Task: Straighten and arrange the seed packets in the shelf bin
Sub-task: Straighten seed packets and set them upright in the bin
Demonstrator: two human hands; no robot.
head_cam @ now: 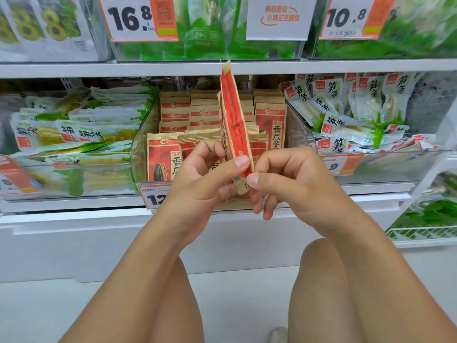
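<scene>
A red and brown seed packet [232, 115] stands on edge, upright, in front of the clear shelf bin [138, 144]. My left hand [200, 179] pinches its lower part between thumb and fingers. My right hand [284, 179] pinches the packet's bottom corner from the right. Inside the bin, several matching seed packets [175, 112] stand in rows, with a few front ones [160, 157] facing me. My hands hide the bin's front middle.
Bins of green and white bamboo shoot packs sit to the left [81, 134] and right [351, 112]. Price tags [153, 196] hang on the shelf edge. An upper shelf [148, 68] holds more green packs. My bare knees are below, over a white floor.
</scene>
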